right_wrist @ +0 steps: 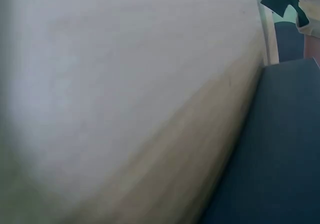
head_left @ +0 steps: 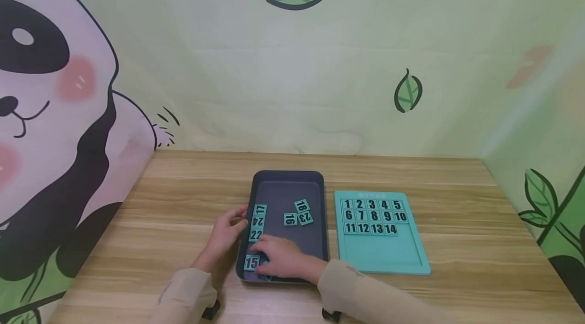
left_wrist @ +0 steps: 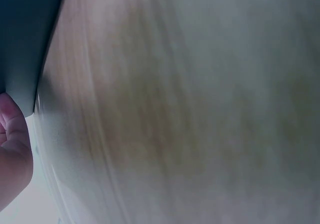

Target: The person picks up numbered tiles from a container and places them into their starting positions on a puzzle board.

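A dark tray point(head_left: 288, 175) holds several teal number tiles. Tiles 17 point(head_left: 260, 210), 24 point(head_left: 258, 222) and 22 point(head_left: 256, 235) line its left side. Tiles 18 point(head_left: 301, 205), 23 point(head_left: 304, 218) and 16 point(head_left: 290, 219) lie loose right of centre. My left hand point(head_left: 224, 237) rests against the tray's left edge. Over the tray's near-left part, my right hand point(head_left: 283, 258) has its thumb and fingers apart, beside tile 15 point(head_left: 251, 263). It partly covers another tile point(head_left: 265, 278) at the near edge. The left wrist view shows part of the left hand point(left_wrist: 14, 151) at the tray wall point(left_wrist: 25, 49).
Right of the tray lies a turquoise number board point(head_left: 384, 255), with tiles 1 to 14 set in rows at its top. Both lie on a wood-grain table point(head_left: 192, 182). A printed backdrop point(head_left: 274, 75) stands behind the table.
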A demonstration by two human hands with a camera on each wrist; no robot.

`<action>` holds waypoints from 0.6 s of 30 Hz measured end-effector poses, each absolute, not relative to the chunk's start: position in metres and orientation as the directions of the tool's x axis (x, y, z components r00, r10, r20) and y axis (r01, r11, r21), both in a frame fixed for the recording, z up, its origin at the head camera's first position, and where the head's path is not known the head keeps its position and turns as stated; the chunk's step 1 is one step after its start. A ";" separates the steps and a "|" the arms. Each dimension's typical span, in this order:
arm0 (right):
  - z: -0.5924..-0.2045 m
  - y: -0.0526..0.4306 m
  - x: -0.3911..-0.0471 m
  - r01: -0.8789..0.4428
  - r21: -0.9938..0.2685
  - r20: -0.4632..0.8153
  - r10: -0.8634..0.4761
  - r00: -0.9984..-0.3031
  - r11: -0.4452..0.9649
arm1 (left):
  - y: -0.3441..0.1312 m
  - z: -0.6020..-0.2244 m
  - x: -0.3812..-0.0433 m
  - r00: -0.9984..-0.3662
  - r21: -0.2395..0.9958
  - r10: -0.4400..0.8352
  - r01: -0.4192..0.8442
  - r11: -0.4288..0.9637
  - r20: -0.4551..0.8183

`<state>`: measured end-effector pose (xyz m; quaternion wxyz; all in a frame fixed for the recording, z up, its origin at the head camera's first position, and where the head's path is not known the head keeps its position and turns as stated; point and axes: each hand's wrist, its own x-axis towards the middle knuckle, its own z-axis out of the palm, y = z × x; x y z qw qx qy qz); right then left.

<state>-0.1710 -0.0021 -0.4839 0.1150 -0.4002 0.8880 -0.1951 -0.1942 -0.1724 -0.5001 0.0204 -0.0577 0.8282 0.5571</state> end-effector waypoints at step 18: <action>-0.484 -0.011 -0.165 -0.609 -0.376 -0.094 -0.683 -0.724 0.698 | -0.171 -0.500 -0.194 -0.990 0.919 -0.087 -0.132 0.373 -0.107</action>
